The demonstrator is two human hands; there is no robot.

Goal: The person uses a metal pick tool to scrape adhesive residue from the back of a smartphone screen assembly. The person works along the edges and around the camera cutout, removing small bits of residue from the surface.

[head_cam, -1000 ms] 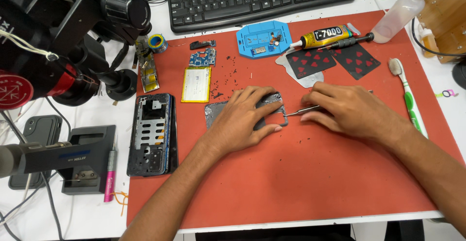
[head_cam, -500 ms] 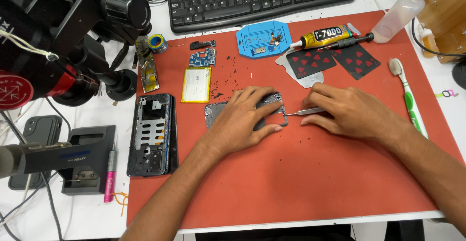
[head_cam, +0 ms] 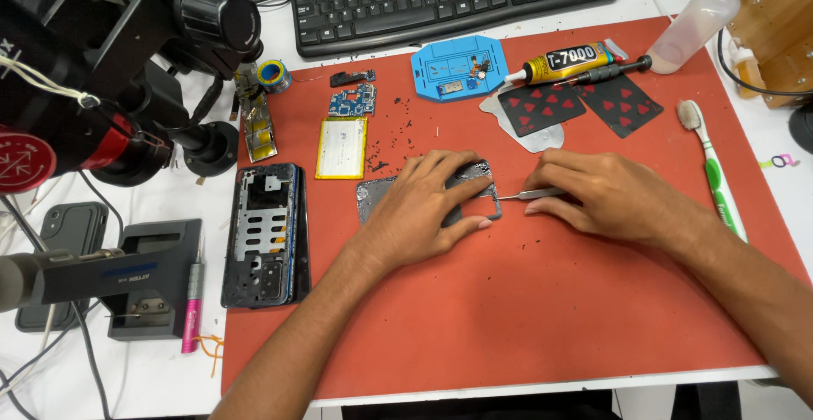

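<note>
Head view shows us pressing our left hand [head_cam: 428, 208] flat, fingers spread, on a grey phone panel [head_cam: 377, 196] at the middle of the red mat [head_cam: 525, 318]. Our right hand [head_cam: 605, 196], at its 3 o'clock, pinches metal tweezers [head_cam: 529, 193] whose tip touches the panel's edge. A yellow battery [head_cam: 342, 146] lies at 10 o'clock, a phone frame [head_cam: 264, 234] at 9.

Two bare forearms, no sleeves, gloves or watch in shot; left hand [head_cam: 423, 208] & right hand [head_cam: 605, 196] carry no rings, w/ short, trimmed nails, pale at the tips, visible on several fingers.
</note>
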